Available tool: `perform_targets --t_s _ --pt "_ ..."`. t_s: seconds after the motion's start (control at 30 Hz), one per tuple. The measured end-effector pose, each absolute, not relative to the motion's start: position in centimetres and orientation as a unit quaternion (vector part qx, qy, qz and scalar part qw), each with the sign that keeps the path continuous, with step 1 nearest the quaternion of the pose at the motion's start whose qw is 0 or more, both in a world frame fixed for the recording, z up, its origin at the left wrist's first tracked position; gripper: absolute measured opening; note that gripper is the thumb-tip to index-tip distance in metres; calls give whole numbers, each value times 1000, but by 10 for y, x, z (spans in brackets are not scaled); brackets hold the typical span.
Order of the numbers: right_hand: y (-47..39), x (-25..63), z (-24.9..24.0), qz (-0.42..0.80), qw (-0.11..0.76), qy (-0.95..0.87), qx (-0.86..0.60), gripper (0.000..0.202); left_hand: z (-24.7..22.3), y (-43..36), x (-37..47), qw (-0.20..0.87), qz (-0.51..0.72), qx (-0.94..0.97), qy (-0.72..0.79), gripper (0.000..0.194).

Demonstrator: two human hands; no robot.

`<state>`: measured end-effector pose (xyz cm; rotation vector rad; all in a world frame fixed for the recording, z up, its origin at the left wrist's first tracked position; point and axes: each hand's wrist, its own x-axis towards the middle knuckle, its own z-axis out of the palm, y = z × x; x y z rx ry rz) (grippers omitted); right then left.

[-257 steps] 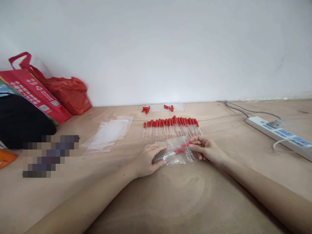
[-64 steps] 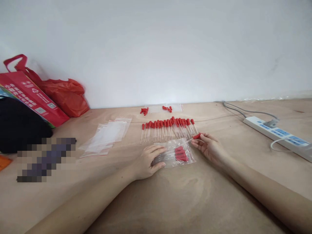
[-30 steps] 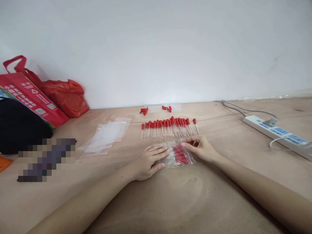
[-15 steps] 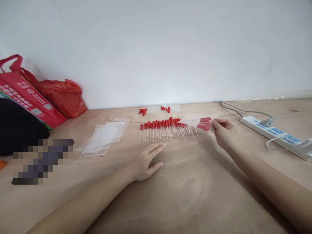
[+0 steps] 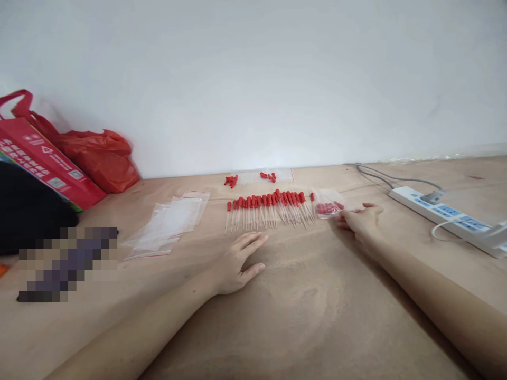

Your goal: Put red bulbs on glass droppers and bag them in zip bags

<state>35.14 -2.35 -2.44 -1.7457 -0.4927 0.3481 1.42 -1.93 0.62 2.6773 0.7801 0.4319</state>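
My left hand (image 5: 240, 264) rests flat on the wooden table, fingers stretched out and thumb apart, holding nothing. Just beyond its fingertips lies a row of glass droppers (image 5: 257, 208) with red rubber bulbs toward the wall. To the right of the row, a clear zip bag (image 5: 330, 196) with several red bulbs inside lies on the table. My right hand (image 5: 361, 220) is beside that bag, its thumb and fingers apart and its fingertips at the bag's right edge. Flat empty zip bags (image 5: 168, 224) are spread in an overlapping pile left of the droppers.
Loose red bulbs (image 5: 232, 181) and more clear bags (image 5: 280, 174) lie near the wall. A white power strip (image 5: 447, 217) with plugged cables stands at the right. Red bags (image 5: 95, 158), a black item (image 5: 31, 208) and a blurred-out object (image 5: 69, 264) occupy the left.
The bag of red bulbs was lifted in my right hand's pinch; now it lies on the table and the fingers have parted from it. My left hand has stayed in place.
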Motion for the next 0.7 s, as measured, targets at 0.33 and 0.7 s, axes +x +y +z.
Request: perform_targets --t_s 0.33,0.7 --pt "-3 328 6 -20 232 -551 -801 21 26 69 -30 -105 110 765 626 52" --pt "30 324 14 76 81 -518 -848 32 17 108 -69 -33 -12 673 739 43"
